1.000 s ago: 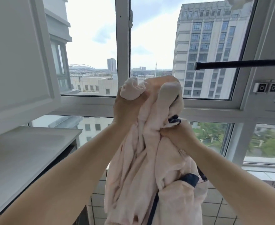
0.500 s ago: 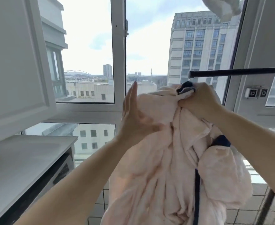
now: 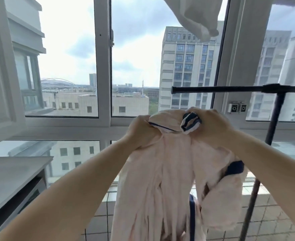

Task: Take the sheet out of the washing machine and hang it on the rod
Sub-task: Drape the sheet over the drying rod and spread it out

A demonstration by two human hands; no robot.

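Note:
A pale pink sheet [image 3: 160, 180] with dark blue trim hangs bunched in front of me, its lower part running out of view. My left hand [image 3: 141, 129] grips its top edge on the left. My right hand [image 3: 211, 124] grips the top edge on the right, where a blue-trimmed corner sticks out. Both hands are raised side by side, a little below and in front of the black rod [image 3: 218, 89], which runs from mid-frame to the right on a dark upright post [image 3: 272, 122]. The sheet does not touch the rod.
A grey-white appliance top [image 3: 12, 173] stands at the lower left. A white cabinet door [image 3: 0, 66] hangs open at the upper left. White cloth [image 3: 195, 16] hangs from above at the top right. Large windows [image 3: 103, 66] stand ahead, above a tiled wall.
My left hand, flat against the sheet half a second ago, now grips its top edge. My right hand has lowered slightly; the view has turned so more of the rod and its post show.

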